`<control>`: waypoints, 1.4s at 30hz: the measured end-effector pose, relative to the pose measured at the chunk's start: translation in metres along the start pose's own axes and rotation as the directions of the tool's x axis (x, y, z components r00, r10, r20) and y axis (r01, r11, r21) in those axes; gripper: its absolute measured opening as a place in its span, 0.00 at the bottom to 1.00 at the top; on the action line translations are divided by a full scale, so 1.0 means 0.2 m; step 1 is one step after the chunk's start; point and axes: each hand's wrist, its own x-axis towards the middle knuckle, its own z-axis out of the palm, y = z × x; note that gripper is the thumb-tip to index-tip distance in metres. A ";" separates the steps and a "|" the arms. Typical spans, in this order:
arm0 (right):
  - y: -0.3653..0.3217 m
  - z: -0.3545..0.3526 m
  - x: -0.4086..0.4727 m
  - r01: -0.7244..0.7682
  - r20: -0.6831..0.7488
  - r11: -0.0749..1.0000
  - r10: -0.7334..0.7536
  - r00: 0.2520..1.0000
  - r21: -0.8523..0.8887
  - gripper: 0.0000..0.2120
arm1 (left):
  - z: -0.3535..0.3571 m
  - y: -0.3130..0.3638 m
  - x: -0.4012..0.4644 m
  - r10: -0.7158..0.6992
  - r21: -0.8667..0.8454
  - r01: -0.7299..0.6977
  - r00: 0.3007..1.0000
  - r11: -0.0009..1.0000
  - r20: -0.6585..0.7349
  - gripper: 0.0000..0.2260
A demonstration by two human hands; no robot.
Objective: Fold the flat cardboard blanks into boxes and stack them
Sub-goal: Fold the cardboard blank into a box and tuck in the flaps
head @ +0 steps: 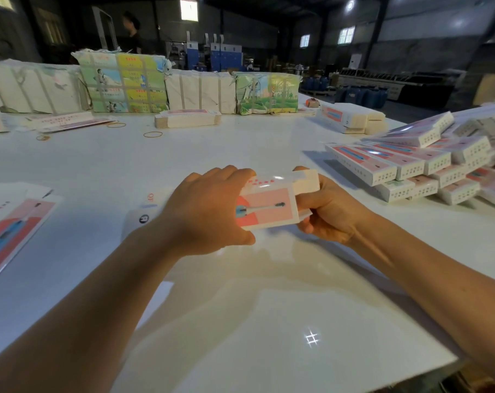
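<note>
Behind left hand [203,211], box [271,202] end hidden, right hand [328,217] fingers tucked underneath

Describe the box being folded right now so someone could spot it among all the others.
Start at the big white table, then find the person's two hands near its middle. The box sits between the left hand and right hand, raised off the table. Unlike the finished boxes stacked at the right, it alone is gripped.

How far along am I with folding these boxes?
Done: a stack of folded boxes sits at the right. In hand: the left hand and right hand hold a pink box mid-fold. Left: flat blanks at the left and wrapped bundles at the back.
</note>
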 end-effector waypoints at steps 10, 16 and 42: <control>0.03 0.03 0.01 -0.074 -0.121 0.997 0.078 0.990 0.033 0.12 | -0.02 -0.03 0.01 -0.151 -0.088 0.158 0.985 0.983 0.084 0.24; 0.07 0.04 -0.03 0.238 -0.419 0.779 -0.536 0.732 -0.580 0.06 | -0.01 -0.11 0.01 -0.257 -0.120 0.266 0.962 0.956 0.087 0.25; 0.14 0.17 -0.04 0.260 -0.319 0.803 -0.478 0.818 -0.537 0.09 | 0.07 -0.05 0.00 -0.191 -0.137 0.199 0.979 0.970 0.071 0.32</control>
